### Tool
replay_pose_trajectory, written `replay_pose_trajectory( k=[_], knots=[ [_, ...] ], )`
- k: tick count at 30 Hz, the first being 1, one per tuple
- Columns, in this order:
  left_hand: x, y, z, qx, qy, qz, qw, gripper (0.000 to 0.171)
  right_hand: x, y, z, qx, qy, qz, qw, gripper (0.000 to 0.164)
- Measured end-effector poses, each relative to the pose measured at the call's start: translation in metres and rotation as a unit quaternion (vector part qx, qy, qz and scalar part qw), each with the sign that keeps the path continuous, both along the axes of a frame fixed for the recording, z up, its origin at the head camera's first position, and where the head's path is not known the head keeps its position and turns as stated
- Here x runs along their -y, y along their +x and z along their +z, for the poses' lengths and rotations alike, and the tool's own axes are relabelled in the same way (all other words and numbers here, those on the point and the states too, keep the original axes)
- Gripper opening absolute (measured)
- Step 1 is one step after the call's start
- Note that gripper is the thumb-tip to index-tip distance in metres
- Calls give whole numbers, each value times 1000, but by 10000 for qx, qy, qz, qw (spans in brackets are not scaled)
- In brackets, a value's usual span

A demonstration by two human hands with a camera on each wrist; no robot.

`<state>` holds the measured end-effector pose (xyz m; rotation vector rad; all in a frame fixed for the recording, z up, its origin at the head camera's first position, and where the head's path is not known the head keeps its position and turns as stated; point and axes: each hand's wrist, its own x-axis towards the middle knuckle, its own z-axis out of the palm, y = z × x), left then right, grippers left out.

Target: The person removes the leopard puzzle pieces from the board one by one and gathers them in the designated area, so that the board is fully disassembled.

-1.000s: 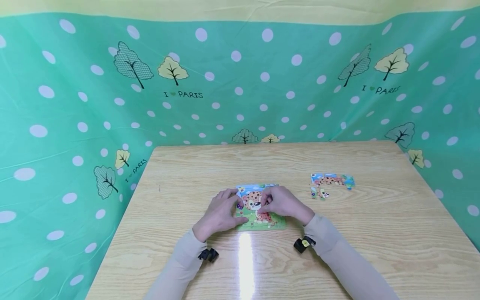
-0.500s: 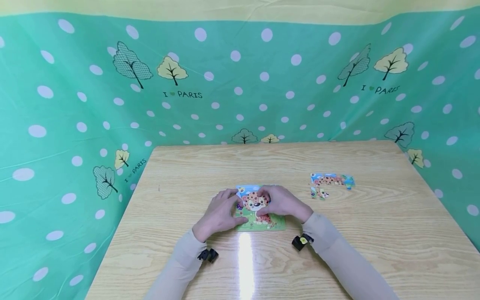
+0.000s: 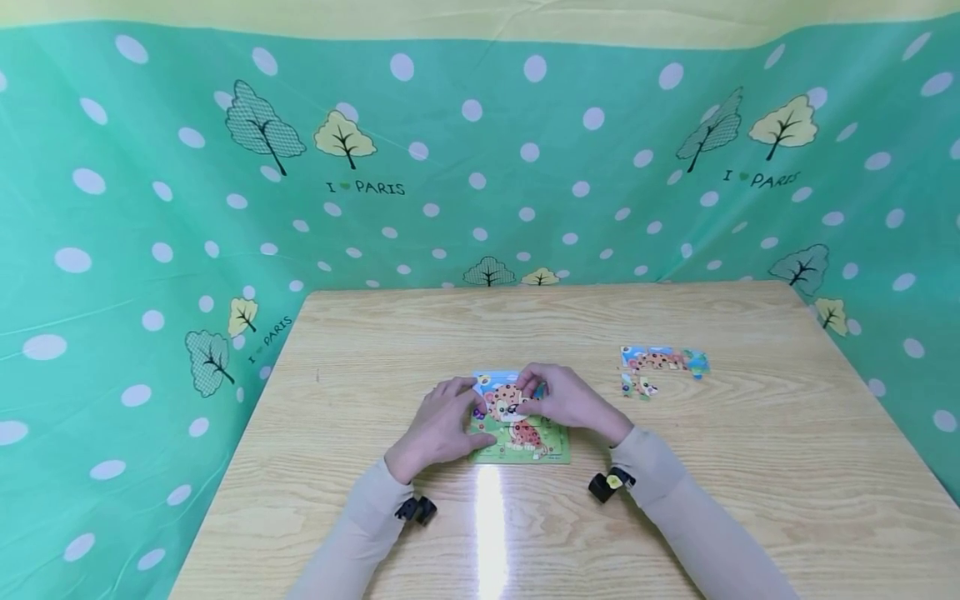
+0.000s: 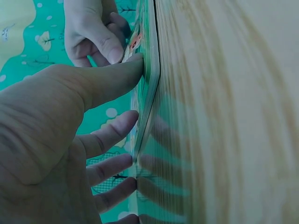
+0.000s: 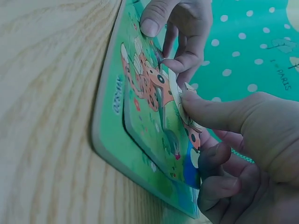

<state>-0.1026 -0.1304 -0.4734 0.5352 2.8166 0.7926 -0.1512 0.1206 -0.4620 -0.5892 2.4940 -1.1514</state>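
Observation:
A jigsaw puzzle board (image 3: 557, 450) with a spotted leopard cub on green grass lies on the table before me. My left hand (image 3: 444, 423) rests at its left side, thumb on the near part and fingers spread along the edge; the left wrist view shows these fingers (image 4: 112, 172) fairly straight. Over the upper right of the board, my right hand (image 3: 573, 402) pinches a puzzle piece (image 5: 192, 135) between thumb and fingers. That piece, orange with dark spots, stands tilted up from the board in the right wrist view. Its far side is hidden by the fingers.
Right of the board lie several loose puzzle pieces (image 3: 654, 360) in a row, with a blue-green piece (image 3: 697, 364) at the row's end. A smaller group of pieces (image 3: 639, 387) sits nearer me. A green dotted cloth (image 3: 480, 208) hangs behind the wooden table (image 3: 360, 333).
My right hand first shifted slightly left over the cub's face, then rose a little, and the piece in its pinch now tilts up. The left hand stays in place.

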Motion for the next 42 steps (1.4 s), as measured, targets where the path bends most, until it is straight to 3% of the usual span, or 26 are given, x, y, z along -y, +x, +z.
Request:
replay_pose_trajectory(
  k=[16, 21, 29, 42],
  knots=[
    [0, 0, 2, 21, -31, 0, 10000, 37, -4, 0, -5, 15, -59, -129, 9999, 28],
    [0, 0, 3, 18, -47, 9, 10000, 37, -7, 0, -4, 83, -339, -29, 9994, 23],
    [-1, 0, 3, 28, -63, 34, 10000, 37, -10, -1, 0, 578, -952, -161, 9937, 19],
    [-1, 1, 3, 86, 25, 52, 9999, 33, -25, -3, 0, 219, -764, -566, 9952, 17]
  ],
)
